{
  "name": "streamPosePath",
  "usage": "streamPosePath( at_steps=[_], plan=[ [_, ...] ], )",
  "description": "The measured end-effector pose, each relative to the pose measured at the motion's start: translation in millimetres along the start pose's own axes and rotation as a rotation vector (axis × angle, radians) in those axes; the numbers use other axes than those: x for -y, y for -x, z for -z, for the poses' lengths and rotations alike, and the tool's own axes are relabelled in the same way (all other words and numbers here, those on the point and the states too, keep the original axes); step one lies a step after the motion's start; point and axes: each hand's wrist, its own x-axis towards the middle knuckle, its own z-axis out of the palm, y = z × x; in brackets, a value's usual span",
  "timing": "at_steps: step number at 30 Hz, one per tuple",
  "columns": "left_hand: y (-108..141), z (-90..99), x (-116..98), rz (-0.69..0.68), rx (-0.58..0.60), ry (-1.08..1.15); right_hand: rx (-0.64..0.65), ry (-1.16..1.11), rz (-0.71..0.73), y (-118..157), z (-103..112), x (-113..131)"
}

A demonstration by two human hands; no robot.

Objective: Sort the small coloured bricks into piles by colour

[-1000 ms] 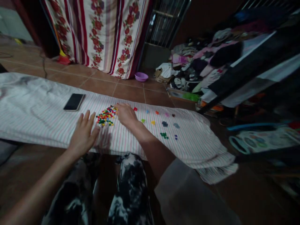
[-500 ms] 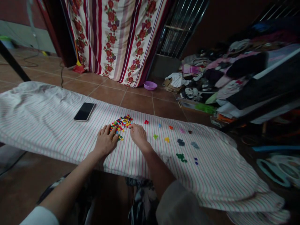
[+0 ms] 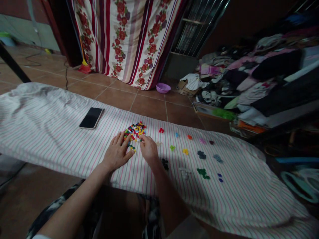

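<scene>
A mixed pile of small coloured pieces [image 3: 136,129] lies on a striped cloth [image 3: 62,132]. My left hand [image 3: 117,151] rests flat at the pile's left and near edge, fingers spread. Beside the pile's right edge, my right hand [image 3: 149,148] has its fingers pinched together; anything between them is too small to make out. Sorted clusters sit further right, among them red [image 3: 161,130], yellow [image 3: 185,151], dark green [image 3: 203,173], white [image 3: 185,172] and dark blue pieces [image 3: 220,177]. A black cluster [image 3: 165,164] shows beside my right forearm.
A phone [image 3: 92,118] lies on the cloth to the left. Beyond the cloth are a purple basin [image 3: 163,88], a floral curtain [image 3: 124,43], a red broom [image 3: 85,67] and heaped clothes [image 3: 249,69].
The view has shifted slightly. My left hand's thumb is spread wider from its fingers. My right hand remains pinched near the pile, and the black cluster beside its forearm has come into view.
</scene>
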Motion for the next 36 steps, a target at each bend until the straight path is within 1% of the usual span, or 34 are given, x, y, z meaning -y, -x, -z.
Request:
streamPosePath(
  at_steps=[3,5,8,11,13,14,16,18,22,24,25,28,30,32,36],
  plan=[
    [-2,1.1,2,-0.092,0.009,0.052,-0.002,-0.077,0.051,1,-4,-3],
    [-4,1.0,3,-0.118,0.002,0.078,0.013,-0.110,0.110,0,-5,-4],
    [-8,-1.2,6,-0.071,-0.030,0.114,0.050,-0.120,0.181,0,-4,-5],
    [-15,-4.3,11,0.055,-0.063,0.127,0.086,-0.108,0.211,1,1,-4],
    [-21,-6.2,14,0.093,-0.066,0.104,0.102,-0.085,0.208,2,4,-2],
    [-24,-7.1,15,0.071,-0.053,0.084,0.108,-0.074,0.201,2,5,-1],
    [-28,-9.3,14,-0.016,-0.015,0.040,0.121,-0.058,0.188,2,7,0],
    [-30,-11.4,12,-0.044,-0.006,0.006,0.138,-0.051,0.190,1,8,1],
    [-32,-11.0,5,0.063,-0.038,-0.021,0.151,-0.053,0.206,-2,8,-1],
    [-33,-7.4,2,0.064,-0.033,-0.011,0.151,-0.060,0.210,-3,9,-3],
    [-33,-5.3,1,0.043,-0.027,0.004,0.151,-0.067,0.215,-3,9,-3],
    [-32,-0.3,-1,-0.078,0.006,0.065,0.137,-0.107,0.226,-4,7,-7],
    [-29,0.4,1,-0.124,0.019,0.093,0.117,-0.156,0.227,-5,5,-10],
    [-25,-0.8,3,-0.111,0.016,0.103,0.087,-0.216,0.216,-6,3,-14],
    [-18,-3.4,10,-0.036,0.011,0.083,0.028,-0.274,0.182,-9,2,-21]
  ],
)
